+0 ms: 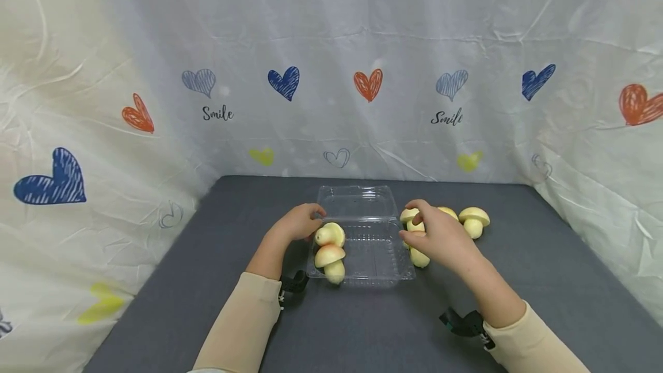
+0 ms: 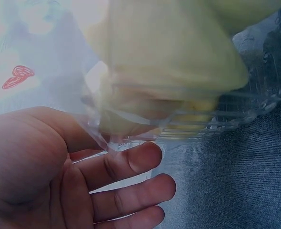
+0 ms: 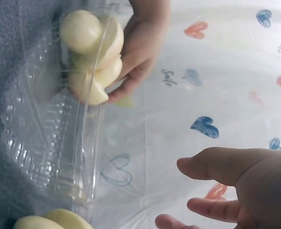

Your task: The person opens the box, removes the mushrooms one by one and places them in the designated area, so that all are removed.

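A hinged clear plastic container (image 1: pixel 373 255) lies on the grey cloth with its lid (image 1: pixel 357 203) folded back. Two yellow toy mushrooms sit at its left side, the rear mushroom (image 1: pixel 334 233) beyond the front mushroom (image 1: pixel 330 261). My left hand (image 1: pixel 300 223) grips the container's left rim beside them; its thumb tip shows only dimly through the plastic, while other fingers (image 2: pixel 140 195) lie outside the wall. At the container's right edge my right hand (image 1: pixel 440 235) hovers with thumb and fingers spread, nothing between them. It partly covers several mushrooms (image 1: pixel 419 258) on the cloth.
Another mushroom (image 1: pixel 473 220) lies at the far right of that group. A white curtain (image 1: pixel 331 125) printed with hearts hangs behind and beside the grey-covered table (image 1: pixel 362 332). Dark camera straps (image 1: pixel 466 324) sit at the wrists.
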### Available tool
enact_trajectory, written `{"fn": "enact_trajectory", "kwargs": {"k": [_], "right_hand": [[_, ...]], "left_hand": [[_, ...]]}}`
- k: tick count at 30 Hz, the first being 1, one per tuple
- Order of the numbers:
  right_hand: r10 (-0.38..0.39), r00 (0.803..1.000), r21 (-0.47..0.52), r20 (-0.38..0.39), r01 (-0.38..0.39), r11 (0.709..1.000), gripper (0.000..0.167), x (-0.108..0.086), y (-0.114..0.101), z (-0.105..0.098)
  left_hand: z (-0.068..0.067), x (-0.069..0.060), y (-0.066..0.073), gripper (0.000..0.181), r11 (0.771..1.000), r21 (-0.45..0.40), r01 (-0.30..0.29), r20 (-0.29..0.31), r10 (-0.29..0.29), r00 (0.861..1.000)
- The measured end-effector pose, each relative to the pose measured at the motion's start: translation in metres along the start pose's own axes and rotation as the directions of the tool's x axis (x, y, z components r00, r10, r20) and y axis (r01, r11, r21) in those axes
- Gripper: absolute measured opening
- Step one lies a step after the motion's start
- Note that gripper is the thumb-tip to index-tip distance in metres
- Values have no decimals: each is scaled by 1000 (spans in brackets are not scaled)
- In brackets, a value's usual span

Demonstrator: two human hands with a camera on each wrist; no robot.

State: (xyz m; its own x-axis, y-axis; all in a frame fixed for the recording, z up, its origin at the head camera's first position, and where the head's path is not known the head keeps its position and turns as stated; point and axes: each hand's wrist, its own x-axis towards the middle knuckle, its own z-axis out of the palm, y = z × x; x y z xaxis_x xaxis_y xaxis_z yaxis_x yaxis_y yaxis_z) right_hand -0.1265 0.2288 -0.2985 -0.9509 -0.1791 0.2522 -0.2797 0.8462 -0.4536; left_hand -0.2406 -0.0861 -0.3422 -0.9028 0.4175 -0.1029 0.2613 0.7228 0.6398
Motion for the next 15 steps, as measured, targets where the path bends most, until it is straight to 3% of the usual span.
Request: {"fn": "enact_trajectory", "kwargs": {"k": [15], "right_hand": [[-112, 993, -12, -44, 111, 994, 45, -3, -24, 10]], "left_hand": [[1, 3, -5, 36, 1000, -24, -10, -7, 10, 1000]]}}
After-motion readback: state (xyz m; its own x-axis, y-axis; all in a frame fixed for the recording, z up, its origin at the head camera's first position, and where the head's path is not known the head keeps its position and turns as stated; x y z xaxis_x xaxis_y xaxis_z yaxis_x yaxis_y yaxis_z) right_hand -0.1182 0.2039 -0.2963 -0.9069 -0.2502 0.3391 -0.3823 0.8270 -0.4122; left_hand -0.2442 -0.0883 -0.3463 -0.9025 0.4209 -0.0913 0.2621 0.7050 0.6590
